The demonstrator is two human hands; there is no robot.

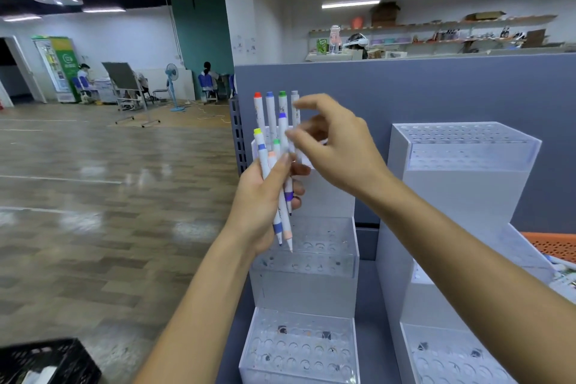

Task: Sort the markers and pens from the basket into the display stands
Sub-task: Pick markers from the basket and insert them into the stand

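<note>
My left hand grips a bundle of several white pens with coloured caps, tips pointing down. My right hand reaches over from the right, and its thumb and fingertips pinch the purple-capped pen at the top of that bundle. Both hands hover in front of the left display stand, a tiered clear acrylic rack with rows of holes. Four pens stand upright in its top tier, capped red, blue, green and grey. The right display stand holds nothing visible.
An orange perforated basket with a few loose pens sits at the far right behind the right stand. A grey partition wall backs the stands. A black crate stands at the lower left on the wooden floor.
</note>
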